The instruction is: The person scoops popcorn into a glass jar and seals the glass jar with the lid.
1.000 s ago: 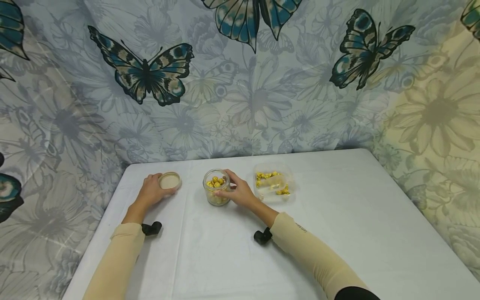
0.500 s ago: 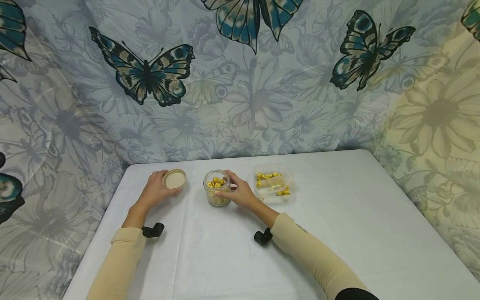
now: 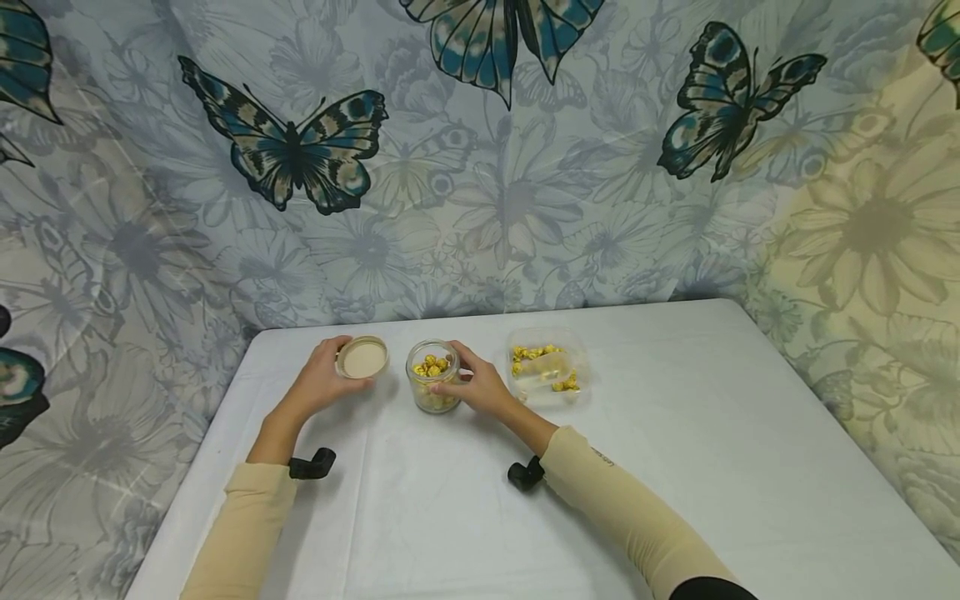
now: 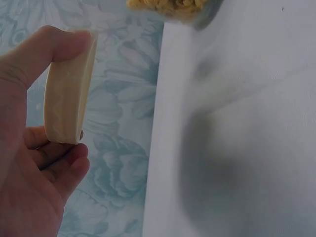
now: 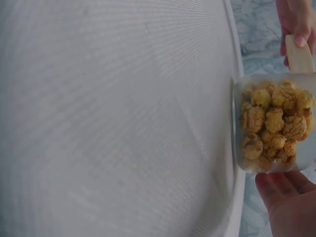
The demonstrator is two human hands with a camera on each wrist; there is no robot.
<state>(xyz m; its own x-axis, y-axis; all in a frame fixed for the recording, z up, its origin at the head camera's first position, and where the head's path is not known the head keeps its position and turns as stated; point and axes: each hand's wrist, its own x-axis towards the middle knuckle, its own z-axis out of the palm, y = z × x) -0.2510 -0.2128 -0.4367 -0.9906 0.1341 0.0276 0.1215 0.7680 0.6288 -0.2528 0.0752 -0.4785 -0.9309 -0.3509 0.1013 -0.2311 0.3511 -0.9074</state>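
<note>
Since the earlier frames, left hand (image 3: 324, 383) has carried the lid (image 3: 362, 358) rightward, from well left of the jar (image 3: 432, 376) to just beside it. Right hand, jar and tray have not shifted.

Head view: left hand grips the round beige lid by its rim, flat face up, lifted off the white bench (image 3: 675, 467), close to the jar's left side but not touching. Right hand (image 3: 480, 385) wraps the clear jar from the right, fingers curled on the glass, thumb near the front. Jar stands upright on the bench, open, filled with yellow popcorn. Clear plastic tray (image 3: 547, 375) sits just right of that hand, with a few popcorn pieces in two clusters. Beige sleeves on both forearms, black camera mount at each wrist. Butterfly-print cloth (image 3: 487, 167) hangs behind the bench.

Left wrist view: lid (image 4: 69, 89) seen edge-on, pinched between thumb on top and curled fingers (image 4: 61, 160) below. Jar bottom with popcorn shows at the top edge (image 4: 173, 10). Lid's shadow falls on the bench (image 4: 247, 148).

Right wrist view: jar (image 5: 274, 128) fills the right side, popcorn packed inside. Fingertips (image 5: 284, 190) press the glass from below. Lid (image 5: 298, 54) shows edge-on just past the jar, held by the left hand (image 5: 296, 19).
</note>
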